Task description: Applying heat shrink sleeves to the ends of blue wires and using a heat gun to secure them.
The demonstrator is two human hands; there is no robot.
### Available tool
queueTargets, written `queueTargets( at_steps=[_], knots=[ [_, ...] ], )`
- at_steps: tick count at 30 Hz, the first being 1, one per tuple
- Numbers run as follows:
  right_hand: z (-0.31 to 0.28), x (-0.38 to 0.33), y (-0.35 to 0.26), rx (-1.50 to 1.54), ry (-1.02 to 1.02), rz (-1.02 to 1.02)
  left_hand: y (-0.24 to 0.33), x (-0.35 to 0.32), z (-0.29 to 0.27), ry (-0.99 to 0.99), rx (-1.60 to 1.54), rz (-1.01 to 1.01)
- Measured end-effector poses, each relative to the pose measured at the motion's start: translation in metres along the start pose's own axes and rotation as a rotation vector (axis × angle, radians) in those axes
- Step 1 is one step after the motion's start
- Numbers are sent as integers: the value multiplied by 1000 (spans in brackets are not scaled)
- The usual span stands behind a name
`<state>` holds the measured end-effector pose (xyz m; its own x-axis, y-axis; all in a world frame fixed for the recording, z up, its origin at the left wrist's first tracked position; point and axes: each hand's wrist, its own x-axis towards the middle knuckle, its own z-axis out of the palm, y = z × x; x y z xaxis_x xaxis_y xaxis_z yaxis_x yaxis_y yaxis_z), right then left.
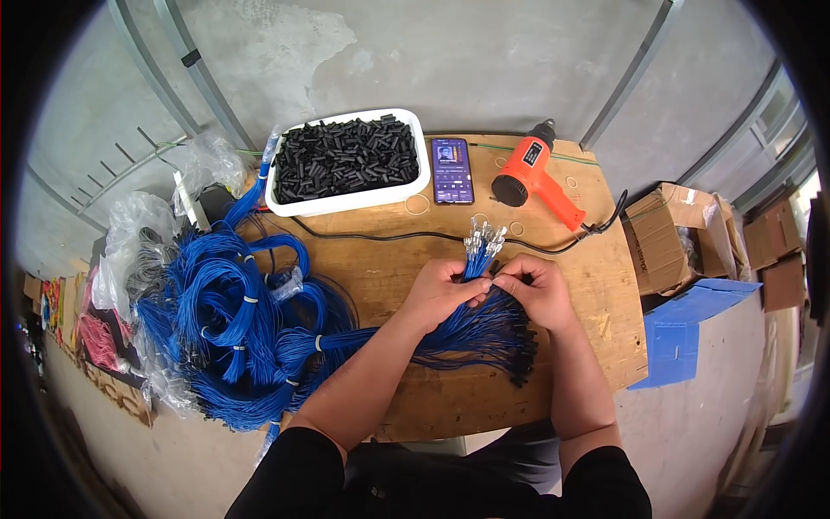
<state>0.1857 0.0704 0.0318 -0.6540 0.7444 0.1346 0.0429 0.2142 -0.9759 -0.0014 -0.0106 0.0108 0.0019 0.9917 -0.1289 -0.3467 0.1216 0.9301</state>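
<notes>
The left hand [445, 290] grips the blue wires [467, 333] just below their metal tips [486, 238], above the counter [380, 281]; the right hand [536, 290] pinches beside them (on what exactly, I cannot tell). A steady left grip should keep the tips together.

Smooth grey wall [484, 60]: bright, evenly lit, its pale patch readable.
Tall glass window panes [778, 117] at far right: pale and bright, smeared toward the rim.
Brown wooden table [596, 294]: well lit, grain clear, with soft shading beneath the bare left hand [437, 294] and bare right hand [538, 290]; both look sharp.
Shiny silvery metal terminals [484, 238]: small bright glints.
Crumpled clear plastic bags [134, 229]: whitish glare.
Short black tube pieces [346, 160]: dark, yet separately visible.
Flat black-framed phone [450, 171]: screen glowing, its smallest details unclear.
Slender grey metal struts [207, 82]: bowed by fisheye distortion.
Corners: black, with hazy bluish fringing.
</notes>
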Motion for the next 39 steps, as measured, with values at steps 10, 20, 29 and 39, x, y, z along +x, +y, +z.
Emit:
queueTargets(
  at_steps=[10, 20, 29, 39],
  knots=[
    [-43, 13, 35, 1110, 345, 326, -4, 7, -1, 40, -5, -8],
    [-32, 14, 22, 1046, 335, 265, -6, 5, -3, 49, -19, -1],
    [-26, 15, 20, 969, 312, 353, -5, 5, -3, 48, -38, 0],
    [-7, 8, 8, 635, 194, 338, -4, 6, -7, 55, -98, -7]
  ],
)
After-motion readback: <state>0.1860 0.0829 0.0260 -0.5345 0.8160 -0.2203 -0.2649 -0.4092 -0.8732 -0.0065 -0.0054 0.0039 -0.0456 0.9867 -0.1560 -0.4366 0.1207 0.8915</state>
